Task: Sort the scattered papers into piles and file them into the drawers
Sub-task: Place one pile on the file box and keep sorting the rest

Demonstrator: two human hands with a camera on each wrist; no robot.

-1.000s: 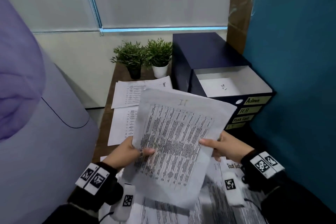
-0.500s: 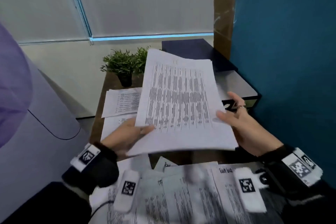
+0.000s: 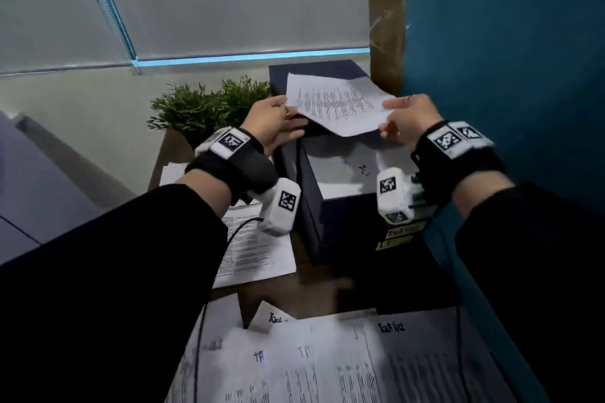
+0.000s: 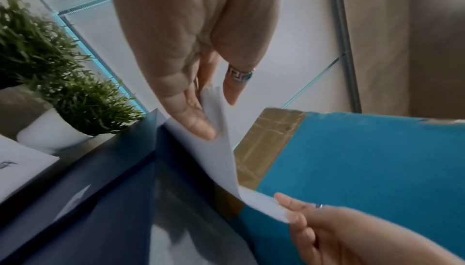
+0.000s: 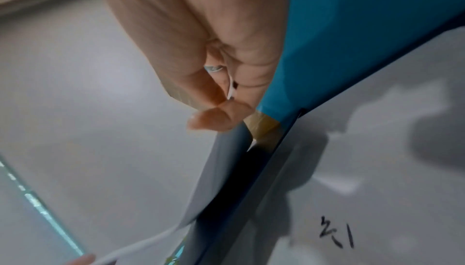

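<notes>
Sheet [image 3: 340,105] now over drawer [image 3: 340,170], pinched.

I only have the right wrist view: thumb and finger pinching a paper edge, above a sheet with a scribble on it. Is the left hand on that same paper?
Observer: Yes. In the head view the left hand grips one side of the sheet, and the right hand pinches the opposite side.
Operator: Is it in the drawer?
Observer: Not yet. It is held in the air over the cabinet, at the back of the open top drawer.
Operator: Anything left to file?
Observer: Yes, printed papers lie spread on the desk nearest the person.
</notes>
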